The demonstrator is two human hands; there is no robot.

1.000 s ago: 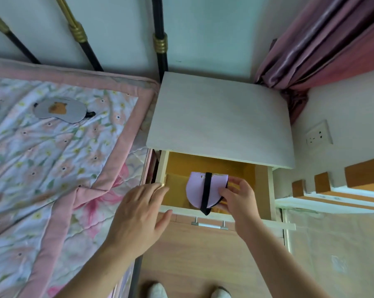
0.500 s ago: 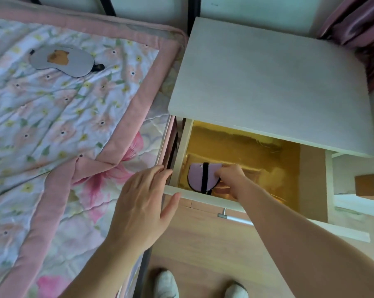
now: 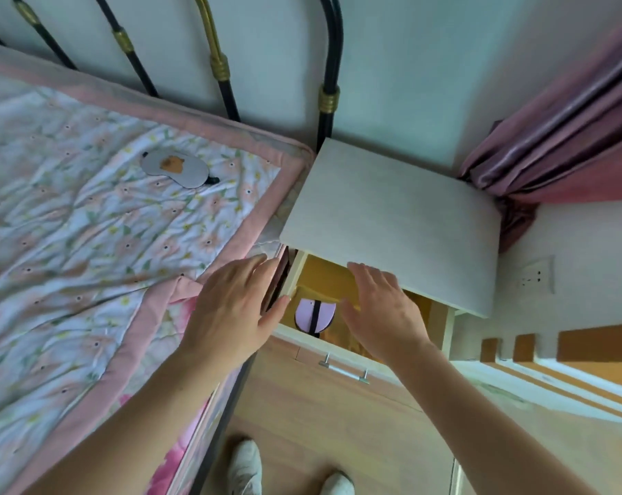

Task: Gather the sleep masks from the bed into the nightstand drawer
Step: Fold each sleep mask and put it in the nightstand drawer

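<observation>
Now both your hands hover spread and empty over the open white nightstand drawer (image 3: pixel 341 348), left hand (image 3: pixel 230 312), right hand (image 3: pixel 384 312); a folded lilac sleep mask (image 3: pixel 314 315) lies inside, a grey sleep mask (image 3: pixel 175 169) far left on the floral quilt (image 3: pixel 88 244).

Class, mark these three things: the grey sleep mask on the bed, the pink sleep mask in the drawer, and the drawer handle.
grey sleep mask (image 3: pixel 175 169), head view, on its orange patch.
pink sleep mask (image 3: pixel 306 314), head view, left lobe.
drawer handle (image 3: pixel 345 370), head view, middle of the bar.
</observation>
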